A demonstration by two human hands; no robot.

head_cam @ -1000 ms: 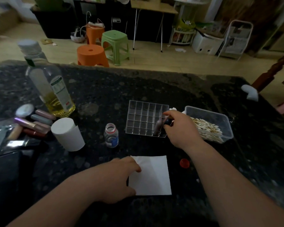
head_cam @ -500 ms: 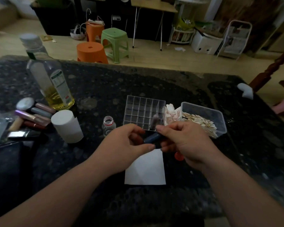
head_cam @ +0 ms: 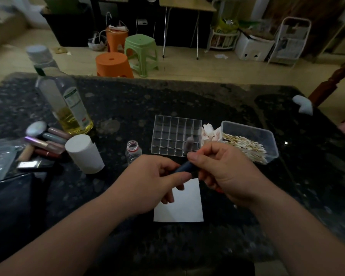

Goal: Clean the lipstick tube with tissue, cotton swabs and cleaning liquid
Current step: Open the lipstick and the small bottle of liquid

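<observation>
Both hands grip lipstick tube (head_cam: pixel 184 167) near-horizontally, left-right.

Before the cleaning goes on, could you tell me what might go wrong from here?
1. The small bottle stands uncapped just beyond the left hand; a knock could spill it.
2. Both hands, with the right hand, grip the dark lipstick tube over the tissue; a slip might smear the table.

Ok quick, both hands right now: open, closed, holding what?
Left hand: closed on one end of the dark lipstick tube.
Right hand: closed on the tube's other end, above the white tissue.
</observation>
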